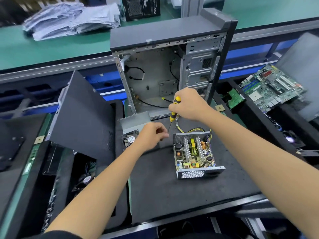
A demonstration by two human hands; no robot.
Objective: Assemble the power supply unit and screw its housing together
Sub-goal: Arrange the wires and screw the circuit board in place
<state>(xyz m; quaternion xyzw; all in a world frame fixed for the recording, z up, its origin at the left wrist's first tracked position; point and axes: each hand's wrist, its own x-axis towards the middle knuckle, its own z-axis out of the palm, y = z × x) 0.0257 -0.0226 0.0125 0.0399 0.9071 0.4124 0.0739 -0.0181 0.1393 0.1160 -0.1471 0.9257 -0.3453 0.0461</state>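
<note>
Power supply [195, 154] is being left open; screwdriver [174, 109] is being gripped by right hand [188, 104], left hand's [151, 133] fingertips are being pinched at its tip, so a slip is being risked.

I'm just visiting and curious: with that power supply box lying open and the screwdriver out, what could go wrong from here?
1. The screwdriver tip hangs close to the open power supply; a slip could scratch its bare board.
2. The left hand seems to pinch something tiny, perhaps a screw; dropped, it could vanish on the black mat.
</note>
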